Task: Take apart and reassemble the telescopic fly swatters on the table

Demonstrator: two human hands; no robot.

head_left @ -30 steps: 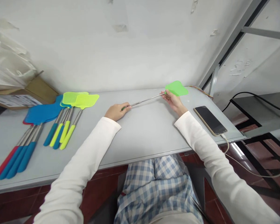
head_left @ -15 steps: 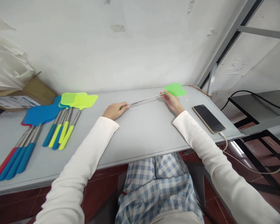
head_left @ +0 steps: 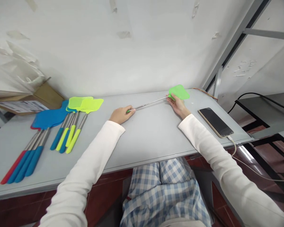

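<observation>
Stretching over rear half of grey table [head_left: 151, 135], green swatter [head_left: 151, 103] is held slantwise between two hands, mesh head [head_left: 180, 91] at right; thin shaft is judged best handled with both hands kept in line, no bend forced. Behind blue swatters [head_left: 48, 118] at left, cardboard box [head_left: 47, 94] is seen, white plastic [head_left: 26, 70] showing just above; box's contents cannot be told. Green handle [head_left: 128, 111] is gripped in left hand [head_left: 121, 115], fingers curled round it; shaft, close by mesh head, is pinched between thumb and fingers of right hand [head_left: 179, 106]

The left fingers [head_left: 130, 113] hide most of the green swatter's handle [head_left: 128, 111].
</observation>
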